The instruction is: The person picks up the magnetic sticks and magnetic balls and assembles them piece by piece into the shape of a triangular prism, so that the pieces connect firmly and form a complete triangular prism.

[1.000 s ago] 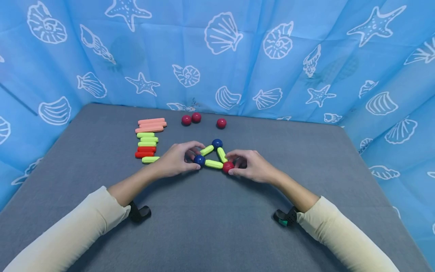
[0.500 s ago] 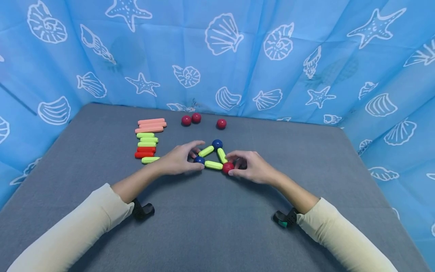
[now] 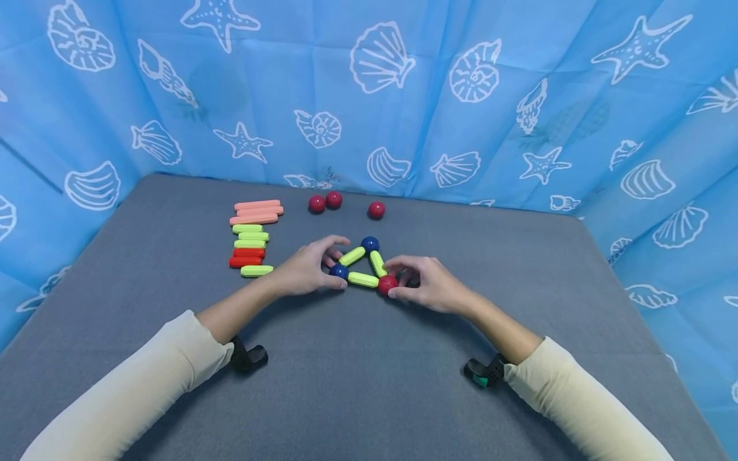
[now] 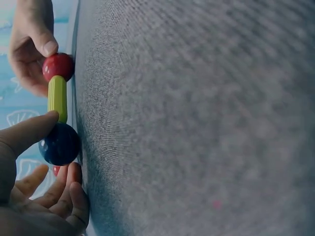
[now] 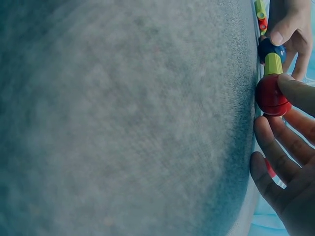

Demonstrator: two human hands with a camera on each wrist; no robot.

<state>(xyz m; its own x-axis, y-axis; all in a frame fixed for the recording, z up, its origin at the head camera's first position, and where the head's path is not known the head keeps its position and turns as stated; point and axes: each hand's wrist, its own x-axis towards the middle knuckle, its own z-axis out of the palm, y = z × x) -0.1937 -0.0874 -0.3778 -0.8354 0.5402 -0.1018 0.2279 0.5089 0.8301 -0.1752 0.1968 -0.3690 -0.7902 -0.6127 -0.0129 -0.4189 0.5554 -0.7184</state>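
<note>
A flat triangle of three yellow-green rods and three balls lies on the grey table. At its left corner, my left hand [image 3: 305, 269] holds a blue ball [image 3: 339, 272] between thumb and fingers. In the left wrist view the thumb rests where that blue ball [image 4: 60, 144] meets the front rod [image 4: 57, 96]. My right hand [image 3: 426, 282] holds the red ball [image 3: 387, 285] at the right corner, thumb [image 5: 295, 93] on its side and fingertips against it. Another blue ball [image 3: 370, 244] forms the far corner, joined by a left rod [image 3: 352, 256] and a right rod [image 3: 377, 263].
Left of the triangle lies a column of loose rods: salmon rods [image 3: 256, 210], yellow-green rods [image 3: 251, 237] and red rods [image 3: 248, 257]. One yellow-green rod [image 3: 257, 271] lies near my left wrist. Several red balls [image 3: 334, 200] sit at the back, before a blue shell-patterned curtain [image 3: 277, 83].
My left hand has shifted slightly right, its thumb sliding along the front of the blue ball toward the front rod. The right hand and the triangle stay almost still.
</note>
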